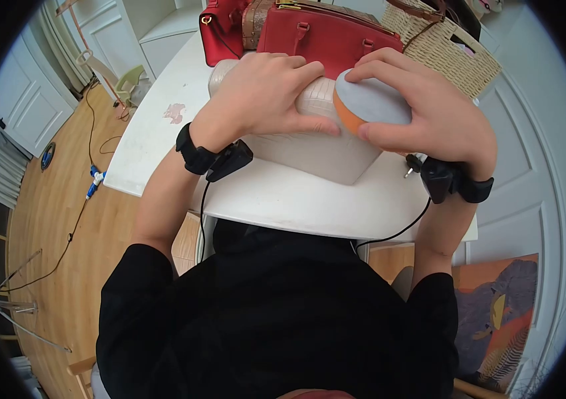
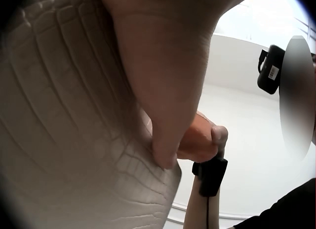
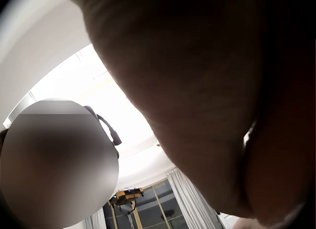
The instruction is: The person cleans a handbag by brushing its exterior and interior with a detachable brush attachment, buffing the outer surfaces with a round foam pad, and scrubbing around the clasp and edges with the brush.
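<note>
While our right hand [image 1: 429, 116] curls round a round polishing sponge [image 1: 369, 103], orange foam at the side and a pale grey pad on top, we judge the step in hand to be buffing the cream handbag [image 1: 316, 143].

Item: handbag, cream, croc-embossed leather or imitation; the scale pattern shows plainly in the left wrist view [image 2: 64, 140]. Boxy, soft-cornered, lying on the white bench [image 1: 283, 199] just before us.

Item: sponge, pressed on the bag's upper right end, thumb beneath and fingers over the top.

Left hand [image 1: 263, 96]: laid flat on the bag's top, fingers straight and spread a little, thumb along the front face, steadying it.

Next move, in our judgement: light, even strokes following the embossed grain, the left hand holding the bag against the push.

Beyond: two red handbags [image 1: 323, 33], a brown case between them, a woven straw basket bag [image 1: 442, 43].
</note>
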### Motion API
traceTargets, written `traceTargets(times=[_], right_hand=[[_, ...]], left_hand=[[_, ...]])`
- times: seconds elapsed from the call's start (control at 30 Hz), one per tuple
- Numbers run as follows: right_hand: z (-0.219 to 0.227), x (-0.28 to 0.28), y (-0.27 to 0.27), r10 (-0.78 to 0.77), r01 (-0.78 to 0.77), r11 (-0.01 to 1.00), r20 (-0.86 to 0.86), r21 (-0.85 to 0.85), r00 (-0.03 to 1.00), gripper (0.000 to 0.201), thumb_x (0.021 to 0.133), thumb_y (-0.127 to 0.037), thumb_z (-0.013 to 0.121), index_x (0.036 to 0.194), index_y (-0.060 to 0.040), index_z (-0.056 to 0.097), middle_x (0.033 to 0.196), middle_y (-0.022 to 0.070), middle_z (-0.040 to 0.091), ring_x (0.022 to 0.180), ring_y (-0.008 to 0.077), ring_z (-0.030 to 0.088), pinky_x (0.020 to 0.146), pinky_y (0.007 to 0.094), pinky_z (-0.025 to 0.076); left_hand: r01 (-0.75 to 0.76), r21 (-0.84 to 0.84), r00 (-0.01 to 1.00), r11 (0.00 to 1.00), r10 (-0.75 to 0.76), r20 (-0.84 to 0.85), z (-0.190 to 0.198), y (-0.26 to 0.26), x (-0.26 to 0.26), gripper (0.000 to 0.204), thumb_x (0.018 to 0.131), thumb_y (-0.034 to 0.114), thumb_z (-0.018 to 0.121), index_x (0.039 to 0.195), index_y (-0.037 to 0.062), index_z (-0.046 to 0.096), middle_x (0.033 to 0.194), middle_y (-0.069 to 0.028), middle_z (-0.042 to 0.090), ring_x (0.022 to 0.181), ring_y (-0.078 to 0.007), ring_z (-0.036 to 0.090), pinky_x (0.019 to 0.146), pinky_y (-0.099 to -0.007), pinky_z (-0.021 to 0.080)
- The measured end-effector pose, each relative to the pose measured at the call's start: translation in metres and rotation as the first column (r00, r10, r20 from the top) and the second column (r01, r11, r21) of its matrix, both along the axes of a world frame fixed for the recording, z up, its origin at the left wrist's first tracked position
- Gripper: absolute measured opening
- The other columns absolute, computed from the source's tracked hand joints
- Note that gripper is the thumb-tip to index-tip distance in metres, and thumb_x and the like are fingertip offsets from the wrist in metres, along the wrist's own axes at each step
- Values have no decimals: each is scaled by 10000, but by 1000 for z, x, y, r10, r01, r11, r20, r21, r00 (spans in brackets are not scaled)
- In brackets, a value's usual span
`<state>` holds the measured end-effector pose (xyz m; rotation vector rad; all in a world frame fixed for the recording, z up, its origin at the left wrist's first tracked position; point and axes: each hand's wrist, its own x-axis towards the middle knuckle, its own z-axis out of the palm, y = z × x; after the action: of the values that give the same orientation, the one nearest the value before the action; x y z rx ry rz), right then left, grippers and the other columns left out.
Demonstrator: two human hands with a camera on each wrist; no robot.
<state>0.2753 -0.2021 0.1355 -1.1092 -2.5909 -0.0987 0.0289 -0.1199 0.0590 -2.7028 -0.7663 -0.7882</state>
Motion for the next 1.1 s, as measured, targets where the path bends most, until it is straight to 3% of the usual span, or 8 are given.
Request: traceTargets(times=[0.27, 0.47, 0.53, 0.6, 0.67, 0.7, 0.77, 1.1], right_hand=[[-13, -15, 10, -124, 124, 992, -31, -5, 992, 646, 849, -502, 714, 1309, -54, 646, 1266, 165, 640, 1131, 369, 659, 950, 410, 540], [-13, 8, 27, -85, 39, 958, -153, -283, 985, 647, 900, -466, 675, 1391, -53, 595, 1317, 148, 625, 1181, 294, 640, 991, 378, 510], [-40, 20, 32, -40, -203, 935, -655, -291, 755, 669, 934, -448, 622, 1464, -50, 531, 1380, 139, 595, 1249, 247, 590, 1039, 365, 475], [-64, 34, 33, -60, -208, 937, -718, -279, 693, 689, 968, -437, 563, 1517, -35, 457, 1442, 141, 553, 1310, 235, 543, 1083, 363, 447], [-93, 39, 33, -143, -227, 934, -869, -277, 473, 692, 1002, -442, 507, 1540, -19, 408, 1485, 140, 513, 1348, 233, 516, 1119, 356, 419], [-106, 40, 37, -142, -229, 933, -871, -277, 471, 692, 1002, -442, 507, 1540, -19, 408, 1485, 140, 513, 1348, 233, 516, 1119, 356, 419], [-129, 40, 41, -292, -351, 871, -937, -343, 193, 698, 1024, -431, 488, 1566, -12, 355, 1521, 136, 477, 1394, 232, 470, 1159, 348, 374], [-140, 45, 50, -140, -324, 910, -927, -259, 348, 870, 993, -403, 670, 1655, -74, 211, 1610, 157, 374, 1476, 280, 383, 1219, 405, 300]], left_hand=[[-94, -13, 995, 996, 94, 15, 1, 9, -8, 721, 770, 713, 751, 1062, 56, 700, 881, -143, 728, 769, -364, 709, 664, -446, 546], [-127, 0, 992, 992, 127, -10, 1, 9, -7, 755, 789, 762, 709, 1025, 45, 704, 885, -138, 733, 771, -359, 713, 674, -440, 548], [-127, 8, 992, 992, 127, 1, -2, 12, -7, 758, 793, 767, 698, 1024, 45, 703, 884, -138, 733, 775, -357, 715, 677, -439, 549], [-123, 17, 992, 992, 123, 12, -3, 12, -5, 762, 797, 773, 688, 1022, 45, 702, 884, -137, 734, 779, -354, 717, 680, -439, 550], [-137, 21, 990, 990, 138, -8, -2, 12, -6, 759, 802, 771, 680, 1029, 47, 702, 891, -138, 733, 786, -353, 719, 689, -441, 556], [-139, 21, 990, 990, 139, -11, -2, 12, -6, 759, 802, 771, 680, 1029, 47, 702, 891, -138, 733, 786, -353, 719, 689, -441, 556], [-140, 17, 990, 990, 140, -8, -3, 13, -5, 751, 806, 759, 685, 1043, 46, 701, 897, -138, 730, 806, -352, 722, 702, -443, 561], [-210, -37, 977, 977, 210, 19, 5, 5, -2, 754, 783, 762, 700, 1113, 85, 715, 945, -145, 746, 886, -350, 731, 770, -444, 567]])
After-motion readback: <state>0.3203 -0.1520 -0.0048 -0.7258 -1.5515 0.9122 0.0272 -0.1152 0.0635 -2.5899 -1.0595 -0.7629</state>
